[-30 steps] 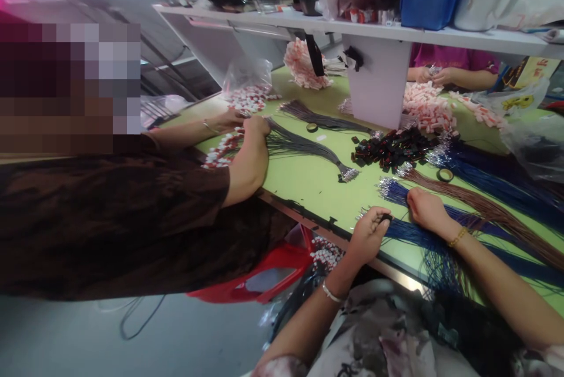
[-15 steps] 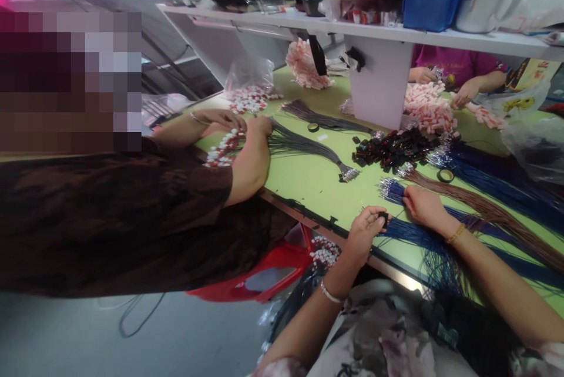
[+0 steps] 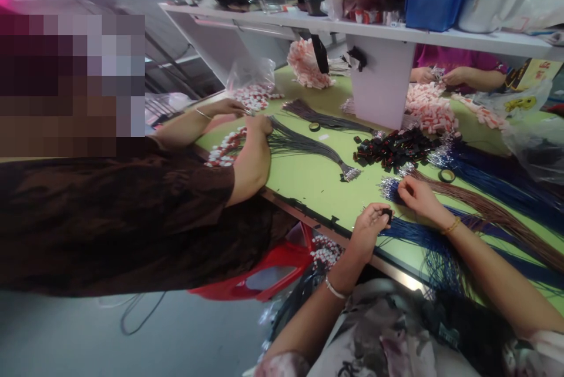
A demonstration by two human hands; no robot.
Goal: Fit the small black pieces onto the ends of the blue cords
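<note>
My left hand (image 3: 369, 229) is closed on a small black connector housing (image 3: 387, 216), held between thumb and fingers over the table's front edge. Blue wires (image 3: 408, 231) trail to the right just beyond it. My right hand (image 3: 420, 198) is raised a little to the right, thumb and forefinger pinched beside the silver terminal ends (image 3: 388, 188) of another blue wire bundle. Whatever lies between those fingertips is too small to make out. Behind both hands spreads a heap of black connector housings (image 3: 392, 151).
Brown wires (image 3: 480, 195) and a tape roll (image 3: 446, 175) lie to the right. Grey wires (image 3: 308, 145) stretch across the green table (image 3: 304, 174). At left a co-worker's arm (image 3: 251, 160) reaches in beside white-and-red connectors (image 3: 224, 148). A shelf (image 3: 282, 23) crosses above; a red stool (image 3: 282, 265) stands below.
My right hand has shifted slightly left along the blue bundle, its thumb and forefinger now forming a visible loop. My left hand keeps the black housing almost in place. Co-workers' hands have moved.
</note>
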